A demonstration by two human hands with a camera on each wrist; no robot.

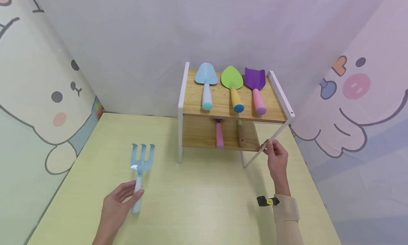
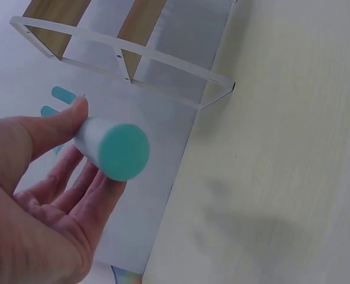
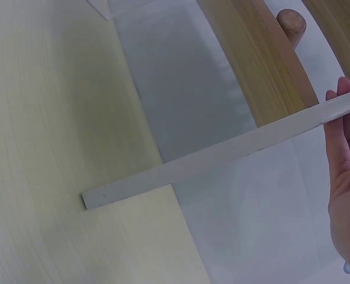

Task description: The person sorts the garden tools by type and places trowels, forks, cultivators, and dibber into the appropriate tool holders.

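Note:
On the left in the head view, my left hand (image 1: pixel 119 206) holds a light-blue three-pronged garden hand rake (image 1: pixel 142 163) by its pale handle, above the table. The left wrist view shows the handle's turquoise end cap (image 2: pixel 125 152) between thumb and fingers. My right hand (image 1: pixel 278 158) grips the right front leg (image 1: pixel 259 152) of a two-tier wooden shelf (image 1: pixel 216 108) with a white frame. In the right wrist view, those fingers (image 3: pixel 339 145) lie around the white bar. On the top tier are a light-blue trowel (image 1: pixel 207 74), a green trowel (image 1: pixel 232 77) and a purple shovel (image 1: pixel 255 79).
On the lower tier lie a tool with a pink handle (image 1: pixel 219 135) and one with a brown handle (image 1: pixel 241 135); their heads are mostly hidden. The shelf stands on a pale yellow table (image 1: pixel 197 202). Cartoon-printed cloth (image 1: pixel 357 106) hangs at the sides, a plain curtain (image 1: pixel 134 53) behind.

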